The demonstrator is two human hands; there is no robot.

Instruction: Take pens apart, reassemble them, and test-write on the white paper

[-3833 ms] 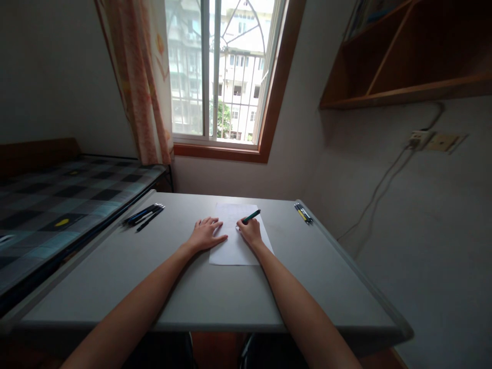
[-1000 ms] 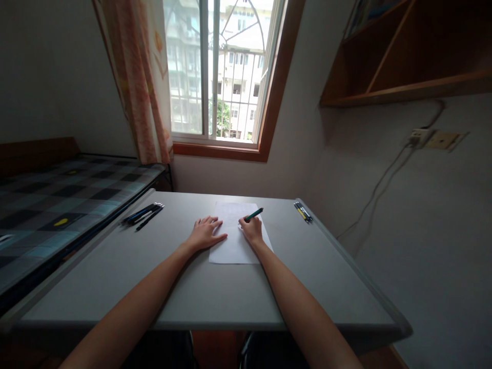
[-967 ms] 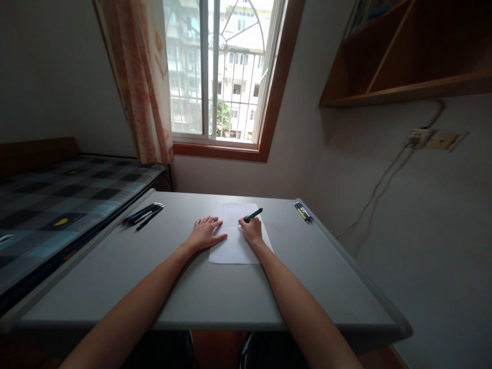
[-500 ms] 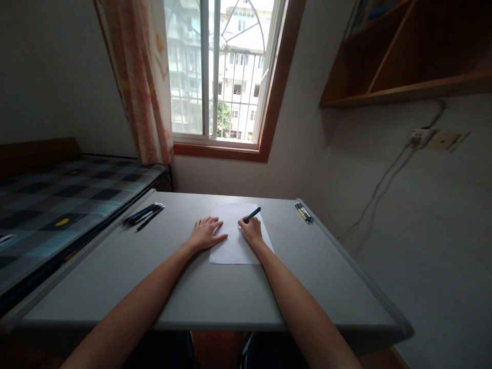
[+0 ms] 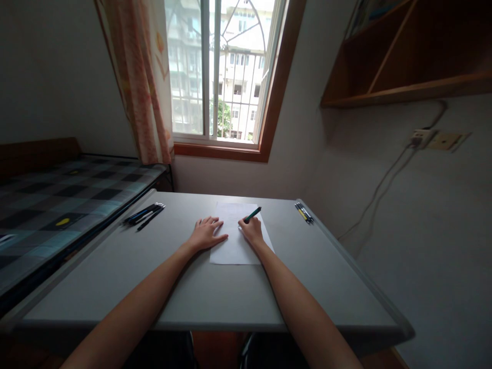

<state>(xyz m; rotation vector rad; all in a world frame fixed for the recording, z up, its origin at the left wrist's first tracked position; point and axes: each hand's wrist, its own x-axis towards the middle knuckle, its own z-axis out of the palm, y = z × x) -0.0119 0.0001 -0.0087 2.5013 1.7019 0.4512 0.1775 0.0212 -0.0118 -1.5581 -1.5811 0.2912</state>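
1. A sheet of white paper (image 5: 234,255) lay flat on a pale grey desk (image 5: 219,297), set back from the near edge; it was the landmark for everything below.
2. The left hand (image 5: 206,233) rested palm down across the paper's left edge, fingers spread. Its grip was wide and held no object; the thumb and some fingertips lay over the paper.
3. The right hand (image 5: 251,230) sat on the right part of the paper. Its grip was narrow, closed around a dark green pen (image 5: 253,213), whose upper end leaned away and to the right. Whether the tip met the paper was too small to tell.
4. Faint marks seemed to show on the far part of the paper, unreadable from here.
5. As a judgement, good pen work called for light, even pressure from the left hand, so the paper would neither slide nor crease, and for its thumb to keep clear of the tip. A relaxed right grip, with the wrist supported, suited small, controlled strokes.
6. Well left of the paper lay a bunch of dark pens (image 5: 144,214); well right of it, a smaller pen group (image 5: 304,213) with some yellow.
7. Beyond the paper stood a bright window (image 5: 188,87); farther left, a checked bed (image 5: 103,179).
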